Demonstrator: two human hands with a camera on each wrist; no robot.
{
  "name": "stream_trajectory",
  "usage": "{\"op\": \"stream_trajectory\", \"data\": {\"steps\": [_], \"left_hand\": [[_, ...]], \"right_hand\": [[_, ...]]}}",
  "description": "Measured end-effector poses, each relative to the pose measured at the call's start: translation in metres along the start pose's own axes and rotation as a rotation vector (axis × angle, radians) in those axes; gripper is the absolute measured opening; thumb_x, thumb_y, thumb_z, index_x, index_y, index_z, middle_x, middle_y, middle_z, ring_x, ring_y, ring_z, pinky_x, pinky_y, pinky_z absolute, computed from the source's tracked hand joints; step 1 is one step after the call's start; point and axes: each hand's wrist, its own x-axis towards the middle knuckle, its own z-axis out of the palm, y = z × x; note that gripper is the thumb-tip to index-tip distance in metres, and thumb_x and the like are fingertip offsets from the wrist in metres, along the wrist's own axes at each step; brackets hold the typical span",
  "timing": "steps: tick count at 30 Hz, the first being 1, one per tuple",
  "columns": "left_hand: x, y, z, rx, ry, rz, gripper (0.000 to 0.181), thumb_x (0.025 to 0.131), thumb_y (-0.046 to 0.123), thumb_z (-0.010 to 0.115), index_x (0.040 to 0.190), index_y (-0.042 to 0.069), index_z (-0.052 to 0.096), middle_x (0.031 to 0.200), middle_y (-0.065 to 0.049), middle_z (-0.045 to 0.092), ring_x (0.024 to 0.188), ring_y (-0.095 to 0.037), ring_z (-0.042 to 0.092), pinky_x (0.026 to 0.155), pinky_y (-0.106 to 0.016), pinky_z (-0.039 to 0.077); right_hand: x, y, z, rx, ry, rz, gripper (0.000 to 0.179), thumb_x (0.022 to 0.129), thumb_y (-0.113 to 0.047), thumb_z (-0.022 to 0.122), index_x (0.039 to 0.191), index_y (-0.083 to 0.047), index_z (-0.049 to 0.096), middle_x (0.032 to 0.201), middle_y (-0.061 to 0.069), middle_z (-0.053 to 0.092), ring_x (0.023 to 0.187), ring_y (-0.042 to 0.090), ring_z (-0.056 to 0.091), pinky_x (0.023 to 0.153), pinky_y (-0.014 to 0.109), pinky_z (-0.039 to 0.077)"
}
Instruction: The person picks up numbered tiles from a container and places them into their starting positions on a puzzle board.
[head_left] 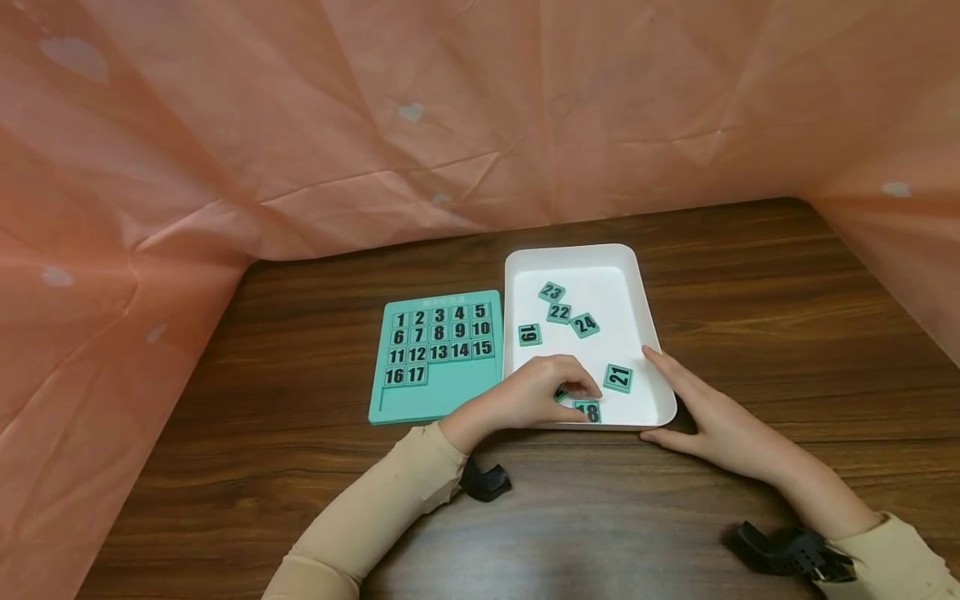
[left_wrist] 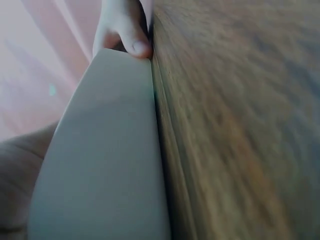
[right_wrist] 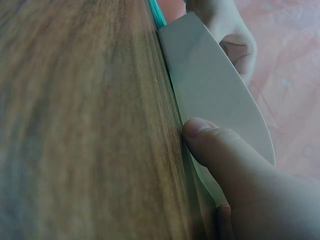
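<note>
My left hand (head_left: 546, 388) reaches into the near part of the white tray (head_left: 641, 287), its thumb and index finger pinching the number tile 18 (head_left: 591, 412). Beneath its palm another tile (head_left: 561, 393) is mostly hidden. My right hand (head_left: 723, 429) holds the tray's near right corner, thumb (right_wrist: 210, 140) against the near wall and fingers along the right side. Tile 21 (head_left: 618, 377) lies between the two hands. A teal number board (head_left: 457, 393) sits left of the tray, with tiles 1 to 17 in rows from its top.
Farther up in the tray lie tile 19 (head_left: 529, 334), tile 22 (head_left: 558, 312), tile 23 (head_left: 552, 292) and tile 24 (head_left: 585, 324). All stands on a dark wooden table (head_left: 300, 358). A pink curtain (head_left: 480, 125) hangs behind and at the sides.
</note>
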Motion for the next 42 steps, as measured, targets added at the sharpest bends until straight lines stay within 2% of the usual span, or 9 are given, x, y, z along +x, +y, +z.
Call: {"op": "stream_trajectory", "data": {"steps": [7,14,20,28,34,38,42], "left_hand": [[0.003,-0.001,0.003,0.033,-0.037,-0.027,0.025,0.08,0.018,0.079,0.103,0.01,0.072,0.099,0.003,0.065,0.09,-0.003,0.054,0.079,-0.011,0.04],[0.005,0.001,0.003,0.083,-0.058,-0.009,0.025,0.082,0.019,0.077,0.105,0.01,0.073,0.103,0.002,0.066,0.095,-0.004,0.055,0.084,-0.012,0.039],[0.006,0.0,0.003,0.134,-0.044,-0.019,0.023,0.083,0.012,0.074,0.105,0.006,0.071,0.104,-0.001,0.065,0.099,-0.008,0.055,0.09,-0.013,0.037],[0.006,0.0,0.003,0.161,-0.042,-0.039,0.031,0.081,0.018,0.078,0.109,0.006,0.07,0.107,-0.001,0.065,0.102,-0.01,0.055,0.093,-0.014,0.036],[0.005,0.0,0.004,0.171,0.002,-0.041,0.031,0.081,0.014,0.077,0.11,0.007,0.07,0.106,0.0,0.065,0.102,-0.009,0.055,0.093,-0.014,0.036],[0.002,0.0,-0.001,0.124,0.047,-0.026,0.031,0.081,0.013,0.077,0.11,0.007,0.07,0.106,0.0,0.065,0.1,-0.008,0.054,0.09,-0.013,0.037],[-0.003,0.004,-0.016,0.061,0.112,-0.015,0.03,0.081,0.012,0.076,0.11,0.006,0.069,0.107,-0.002,0.064,0.098,-0.009,0.055,0.087,-0.016,0.041]], "right_hand": [[0.0,-0.001,0.0,0.0,0.006,0.0,0.102,0.079,-0.03,0.08,0.155,-0.017,0.013,0.149,0.024,0.03,0.125,0.043,0.042,0.088,0.057,0.042],[-0.002,-0.002,-0.002,0.0,0.012,0.004,0.102,0.078,-0.03,0.08,0.154,-0.017,0.014,0.148,0.025,0.03,0.124,0.044,0.042,0.086,0.057,0.043],[-0.002,-0.001,-0.002,-0.015,0.013,0.006,0.102,0.078,-0.031,0.08,0.154,-0.017,0.014,0.149,0.023,0.03,0.125,0.042,0.042,0.086,0.055,0.043],[0.0,-0.001,-0.002,-0.003,0.002,0.003,0.102,0.078,-0.031,0.08,0.155,-0.018,0.013,0.149,0.024,0.029,0.125,0.043,0.041,0.087,0.057,0.042],[0.001,0.0,-0.002,-0.007,0.001,0.004,0.102,0.078,-0.031,0.08,0.155,-0.018,0.013,0.149,0.023,0.029,0.125,0.042,0.041,0.088,0.055,0.042],[0.001,0.0,-0.001,-0.023,0.0,0.009,0.102,0.079,-0.032,0.079,0.155,-0.019,0.013,0.151,0.02,0.027,0.127,0.039,0.04,0.093,0.04,0.041],[0.001,0.001,0.0,-0.032,0.003,0.008,0.101,0.079,-0.033,0.079,0.155,-0.019,0.013,0.152,0.018,0.027,0.128,0.038,0.04,0.096,0.03,0.039]]}}
